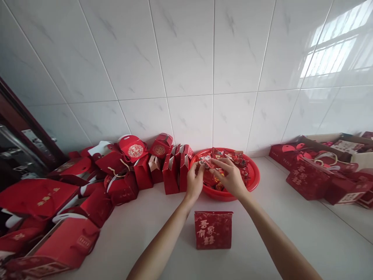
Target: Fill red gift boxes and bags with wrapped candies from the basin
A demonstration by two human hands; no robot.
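Note:
Over a round red basket [256, 177] of wrapped candies [246, 175], my two hands are close together. My left hand [195, 179], at the basket's left side, pinches the left end of a small red-and-white wrapped candy [206, 161]. My right hand [230, 177] has its thumb and finger at the right end of the same candy. In front of the basket, a dark red box [213, 230] with pale lettering stands upright on the white surface, touched by neither hand.
Many red gift boxes and bags [96, 198] crowd the left side, and several slim red boxes [171, 173] stand beside the basket. On the right are more red boxes [310, 177] and an open carton [323, 138]. A tiled wall [189, 50] rises behind.

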